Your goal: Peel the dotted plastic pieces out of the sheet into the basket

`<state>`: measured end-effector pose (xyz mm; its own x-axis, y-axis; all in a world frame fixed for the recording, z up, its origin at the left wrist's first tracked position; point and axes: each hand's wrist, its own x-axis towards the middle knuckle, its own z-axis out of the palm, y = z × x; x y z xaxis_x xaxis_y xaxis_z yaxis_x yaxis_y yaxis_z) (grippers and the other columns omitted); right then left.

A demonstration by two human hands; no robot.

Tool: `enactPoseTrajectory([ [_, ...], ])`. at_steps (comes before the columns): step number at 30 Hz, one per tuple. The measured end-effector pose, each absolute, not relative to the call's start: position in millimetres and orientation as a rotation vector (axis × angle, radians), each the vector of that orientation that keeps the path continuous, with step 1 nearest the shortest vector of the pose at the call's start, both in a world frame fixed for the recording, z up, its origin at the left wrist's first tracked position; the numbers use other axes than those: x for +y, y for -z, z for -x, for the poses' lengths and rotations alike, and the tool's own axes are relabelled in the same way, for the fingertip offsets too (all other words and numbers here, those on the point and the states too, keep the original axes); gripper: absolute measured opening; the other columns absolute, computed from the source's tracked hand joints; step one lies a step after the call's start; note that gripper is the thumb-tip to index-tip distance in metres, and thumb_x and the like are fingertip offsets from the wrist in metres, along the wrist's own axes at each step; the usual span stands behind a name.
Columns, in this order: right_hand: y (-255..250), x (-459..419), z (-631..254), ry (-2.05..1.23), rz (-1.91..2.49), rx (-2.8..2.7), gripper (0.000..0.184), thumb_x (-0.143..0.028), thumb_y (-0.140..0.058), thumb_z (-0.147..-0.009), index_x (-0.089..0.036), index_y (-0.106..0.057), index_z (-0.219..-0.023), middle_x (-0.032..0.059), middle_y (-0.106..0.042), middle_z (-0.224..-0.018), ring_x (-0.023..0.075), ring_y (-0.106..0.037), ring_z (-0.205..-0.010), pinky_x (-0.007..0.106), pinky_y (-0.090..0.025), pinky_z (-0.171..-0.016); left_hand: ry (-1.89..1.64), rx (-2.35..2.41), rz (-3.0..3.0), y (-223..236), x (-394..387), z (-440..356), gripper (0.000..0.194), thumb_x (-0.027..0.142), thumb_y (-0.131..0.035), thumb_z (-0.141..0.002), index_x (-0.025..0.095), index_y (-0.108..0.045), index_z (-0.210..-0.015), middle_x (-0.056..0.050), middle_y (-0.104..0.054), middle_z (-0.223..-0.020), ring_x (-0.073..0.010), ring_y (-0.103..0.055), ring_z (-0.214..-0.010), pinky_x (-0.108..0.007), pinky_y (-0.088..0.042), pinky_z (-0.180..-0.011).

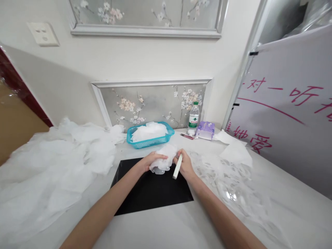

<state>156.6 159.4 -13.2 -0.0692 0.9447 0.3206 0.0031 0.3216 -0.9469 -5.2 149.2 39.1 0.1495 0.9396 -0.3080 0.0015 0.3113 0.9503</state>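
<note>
My left hand (151, 162) grips a bunched piece of white sheer netting (164, 157) above a black mat (153, 190). My right hand (184, 164) holds a short white stick (177, 166) and presses against the other side of the bunch. The stick's lower end points down toward the mat. Both hands are close together at the mat's far edge. The netting hides part of my left fingers.
A blue plastic basket (150, 141) of white netting stands just beyond my hands. A water bottle (193, 117), purple tissue pack (205, 130) and pen (187, 136) lie behind. Heaped white fabric (57, 166) covers the left; clear plastic (223, 180) and white sheets (236, 152) lie right.
</note>
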Motion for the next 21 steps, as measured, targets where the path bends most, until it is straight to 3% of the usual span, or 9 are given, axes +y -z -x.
enactPoseTrajectory([
  [4,11,157,-155,-0.934,0.996,-1.370,0.024,-0.030,-0.057,-0.067,-0.022,-0.035,-0.069,-0.0054,-0.050,-0.058,0.0116,-0.045,-0.054,0.025,-0.036,-0.055,-1.086,1.311,-1.146,-53,147,8,0.048,0.018,-0.083,-0.047,0.014,-0.064,-0.091,-0.005,-0.070,-0.085,-0.0196,-0.065,-0.074,-0.027,-0.053,-0.064],
  [7,14,157,-154,-0.953,1.000,-1.364,0.029,-0.038,-0.059,-0.070,-0.022,-0.035,-0.070,0.0036,-0.064,-0.079,0.0168,-0.059,-0.070,0.029,-0.044,-0.065,-1.211,1.436,-1.180,-77,154,25,0.053,0.020,-0.084,-0.045,0.015,-0.064,-0.093,-0.005,-0.070,-0.088,-0.0186,-0.065,-0.075,-0.025,-0.052,-0.061],
  [13,20,162,-156,-1.014,1.071,-1.391,0.029,-0.040,-0.056,-0.073,-0.022,-0.033,-0.070,0.0046,-0.066,-0.080,0.0167,-0.062,-0.061,0.029,-0.045,-0.058,-1.381,1.707,-1.107,-136,210,73,0.025,0.028,-0.068,-0.071,0.013,-0.063,-0.090,-0.004,-0.067,-0.076,-0.0153,-0.065,-0.067,-0.024,-0.052,-0.056],
  [16,18,161,-156,-0.968,1.122,-1.438,0.027,-0.035,-0.058,-0.072,-0.022,-0.034,-0.069,0.0039,-0.065,-0.079,0.0186,-0.062,-0.070,0.031,-0.045,-0.066,-1.335,1.905,-1.065,-133,236,91,0.022,0.030,-0.059,-0.082,0.012,-0.061,-0.094,-0.005,-0.066,-0.086,-0.0156,-0.064,-0.074,-0.031,-0.054,-0.066],
  [17,17,160,-156,-0.945,1.133,-1.472,0.027,-0.032,-0.060,-0.070,-0.022,-0.035,-0.068,0.0040,-0.065,-0.080,0.0197,-0.061,-0.075,0.032,-0.044,-0.069,-1.334,1.988,-1.055,-127,242,96,0.026,0.033,-0.058,-0.083,0.012,-0.060,-0.097,-0.006,-0.065,-0.092,-0.0170,-0.063,-0.081,-0.035,-0.053,-0.070],
  [19,15,157,-154,-0.851,1.146,-1.623,0.027,-0.027,-0.064,-0.066,-0.022,-0.038,-0.070,0.0044,-0.063,-0.085,0.0211,-0.058,-0.084,0.032,-0.042,-0.074,-1.357,2.143,-1.068,-109,249,103,0.038,0.037,-0.070,-0.070,0.011,-0.061,-0.095,-0.014,-0.065,-0.101,-0.0314,-0.060,-0.100,-0.044,-0.050,-0.078],
  [21,14,155,-152,-0.683,1.164,-1.864,0.027,-0.024,-0.066,-0.065,-0.022,-0.040,-0.074,0.0041,-0.060,-0.086,0.0205,-0.056,-0.085,0.030,-0.041,-0.074,-1.390,2.269,-1.125,-92,253,108,0.055,0.039,-0.076,-0.058,0.009,-0.060,-0.101,-0.023,-0.057,-0.119,-0.0432,-0.041,-0.122,-0.053,-0.041,-0.091],
])
